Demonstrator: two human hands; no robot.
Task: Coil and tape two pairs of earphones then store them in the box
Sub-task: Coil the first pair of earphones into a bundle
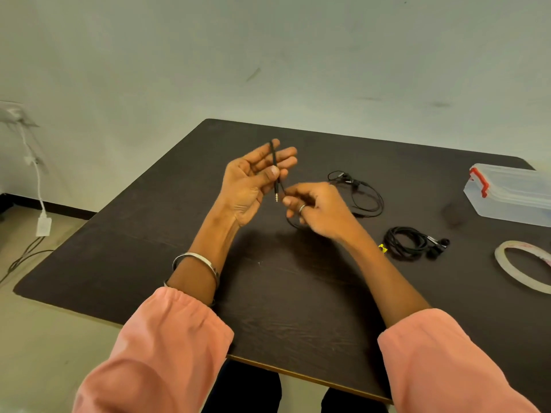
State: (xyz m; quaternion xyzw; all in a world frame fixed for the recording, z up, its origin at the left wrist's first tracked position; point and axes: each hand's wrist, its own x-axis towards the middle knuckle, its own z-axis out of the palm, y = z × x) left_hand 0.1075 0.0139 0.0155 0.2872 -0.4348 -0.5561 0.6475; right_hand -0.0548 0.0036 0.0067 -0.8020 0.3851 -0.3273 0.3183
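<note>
My left hand (253, 180) is raised palm-up over the dark table (268, 293), its thumb pinning the plug end of a black earphone cable (276, 174) against the fingers; the gold jack hangs below the thumb. Just to the right, my right hand (316, 208) pinches the same cable, which trails off to loose loops (365, 193) lying on the table behind it. A second pair of black earphones (413, 242) lies coiled on the table to the right, with a yellow bit at its left edge. The roll of clear tape (520, 265) lies flat at the right edge.
A clear plastic box (512, 195) with red latches, lid on, stands at the far right of the table. A white charger and cables hang on the wall at the left, down to the floor. The table's near edge runs just above my knees.
</note>
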